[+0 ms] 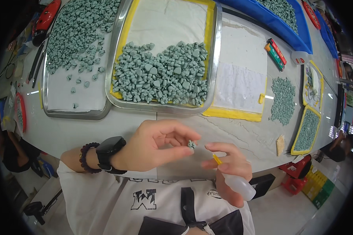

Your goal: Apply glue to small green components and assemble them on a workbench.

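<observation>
My left hand [151,145], with a black watch on its wrist, pinches a small grey-green stone piece [191,145] with dark marks between thumb and fingertips. My right hand [233,166] is wrapped around a small white squeeze bottle [241,188], whose thin yellow nozzle [217,159] points up and left toward the stone piece. A small gap separates the nozzle from the piece. Beyond my hands, a metal tray [164,109] bears a heap of similar grey-green stones [161,76] on a white, yellow-edged liner.
A second metal tray [76,113] with many stones lies at the left. To the right are a white board [239,88] with yellow edging, a patch of tiny stones [283,100], a red packet [277,51], a yellow-rimmed tray [292,150] and a blue bin [306,39].
</observation>
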The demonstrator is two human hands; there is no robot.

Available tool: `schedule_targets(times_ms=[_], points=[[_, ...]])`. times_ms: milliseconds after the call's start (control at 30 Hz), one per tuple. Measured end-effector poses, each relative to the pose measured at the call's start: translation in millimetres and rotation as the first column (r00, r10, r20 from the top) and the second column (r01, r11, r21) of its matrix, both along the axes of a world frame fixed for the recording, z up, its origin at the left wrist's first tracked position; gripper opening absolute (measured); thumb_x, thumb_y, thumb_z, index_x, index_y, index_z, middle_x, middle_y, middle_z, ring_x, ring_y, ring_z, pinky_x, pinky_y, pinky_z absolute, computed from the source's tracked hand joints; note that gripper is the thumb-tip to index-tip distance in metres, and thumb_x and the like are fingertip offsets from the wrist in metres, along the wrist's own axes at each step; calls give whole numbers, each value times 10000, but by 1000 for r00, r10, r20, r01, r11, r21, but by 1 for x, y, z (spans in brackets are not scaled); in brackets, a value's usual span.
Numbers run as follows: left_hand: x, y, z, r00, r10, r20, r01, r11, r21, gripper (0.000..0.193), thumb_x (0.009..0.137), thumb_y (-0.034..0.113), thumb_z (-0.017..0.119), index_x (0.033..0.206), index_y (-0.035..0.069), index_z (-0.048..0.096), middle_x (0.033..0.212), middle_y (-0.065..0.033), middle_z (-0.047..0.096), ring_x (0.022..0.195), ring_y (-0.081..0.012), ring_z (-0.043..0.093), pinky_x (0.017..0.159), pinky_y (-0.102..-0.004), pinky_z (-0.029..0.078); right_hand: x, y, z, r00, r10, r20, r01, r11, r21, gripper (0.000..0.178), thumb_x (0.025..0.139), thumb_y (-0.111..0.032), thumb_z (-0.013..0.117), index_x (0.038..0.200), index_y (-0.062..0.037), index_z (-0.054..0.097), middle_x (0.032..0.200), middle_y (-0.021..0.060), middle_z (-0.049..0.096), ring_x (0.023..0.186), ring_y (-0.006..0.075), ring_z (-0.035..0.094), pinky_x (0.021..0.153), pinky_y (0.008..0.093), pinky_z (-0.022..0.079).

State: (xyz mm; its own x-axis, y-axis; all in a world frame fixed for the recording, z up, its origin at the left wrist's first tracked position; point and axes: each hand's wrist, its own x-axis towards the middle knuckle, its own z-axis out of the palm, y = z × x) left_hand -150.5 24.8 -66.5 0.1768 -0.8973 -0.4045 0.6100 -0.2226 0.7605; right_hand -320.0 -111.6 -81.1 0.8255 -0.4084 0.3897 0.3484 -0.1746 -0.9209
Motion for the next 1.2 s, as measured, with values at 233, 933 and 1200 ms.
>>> schedule_targets(times_ms=[233, 933, 1200], points=[[0, 5, -6, 854, 3, 521, 68, 991, -118, 334, 773, -90, 631, 1093, 5, 635, 989, -97, 592, 876, -122, 589, 697, -223, 507, 8, -2, 2, 994, 98, -54, -100, 994, -37, 681, 881, -644, 336, 974, 4, 525, 678, 221, 640, 890, 485, 609, 694, 495, 523], [-6, 1, -7, 823, 36, 568, 52, 989, -138, 332, 739, -64, 683, 1061, 16, 655, 950, -88, 597, 806, -130, 594, 646, -219, 514, 7, 0, 3, 990, 92, -108, -102, 991, -84, 552, 936, -522, 357, 973, 1, 530, 716, 217, 650, 868, 420, 642, 655, 436, 550], [-5, 1, -5, 839, 17, 543, 64, 990, -129, 321, 748, -52, 688, 1060, 15, 654, 956, -85, 594, 809, -126, 590, 658, -217, 513, 8, 0, 3, 989, 96, -109, -106, 991, -87, 534, 938, -513, 362, 983, -7, 525, 701, 197, 653, 880, 414, 639, 698, 446, 539]])
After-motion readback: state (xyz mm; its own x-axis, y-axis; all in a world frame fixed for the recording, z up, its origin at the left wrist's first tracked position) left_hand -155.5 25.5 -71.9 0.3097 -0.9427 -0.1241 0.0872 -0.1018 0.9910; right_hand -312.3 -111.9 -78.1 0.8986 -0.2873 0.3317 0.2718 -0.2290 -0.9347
